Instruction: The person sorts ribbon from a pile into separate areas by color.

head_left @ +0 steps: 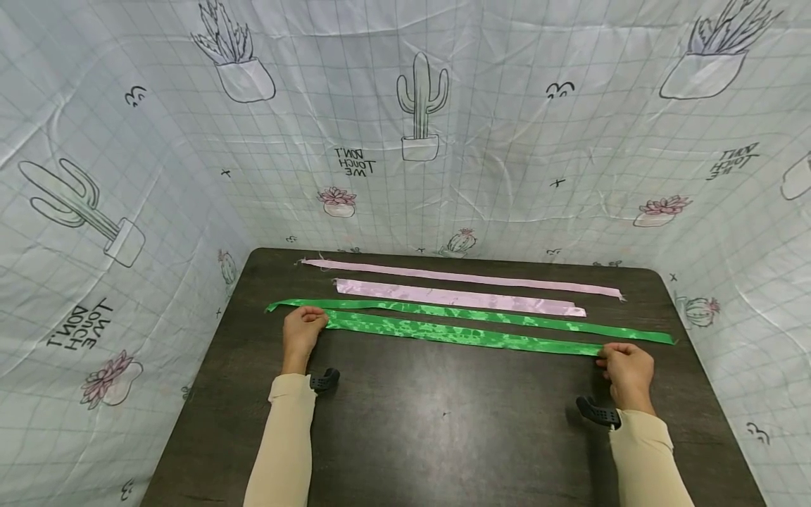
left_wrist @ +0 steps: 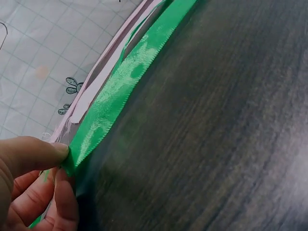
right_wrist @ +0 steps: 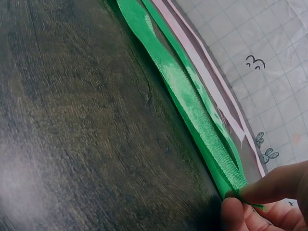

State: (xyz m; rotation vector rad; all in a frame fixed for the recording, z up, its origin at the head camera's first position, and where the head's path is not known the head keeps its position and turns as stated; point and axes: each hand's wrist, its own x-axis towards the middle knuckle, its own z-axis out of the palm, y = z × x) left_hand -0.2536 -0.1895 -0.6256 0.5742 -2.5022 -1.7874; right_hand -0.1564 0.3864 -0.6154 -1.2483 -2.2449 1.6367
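A wide green ribbon (head_left: 456,334) stretches left to right between both hands. My left hand (head_left: 304,331) pinches its left end between thumb and fingers, plainly seen in the left wrist view on the green ribbon (left_wrist: 108,101). At the other end my right hand (head_left: 629,367) pinches the ribbon; in the right wrist view the green ribbon (right_wrist: 183,101) looks folded lengthwise near the thumb. Just behind it lies a narrower green ribbon (head_left: 494,317), its left end passing beyond my left hand.
Farther back on the dark wooden table (head_left: 443,436) lie a wide pink ribbon (head_left: 456,296) and a thin pink ribbon (head_left: 462,276) with frayed ends, roughly parallel. A cactus-printed sheet (head_left: 494,127) hangs around the table's back and sides.
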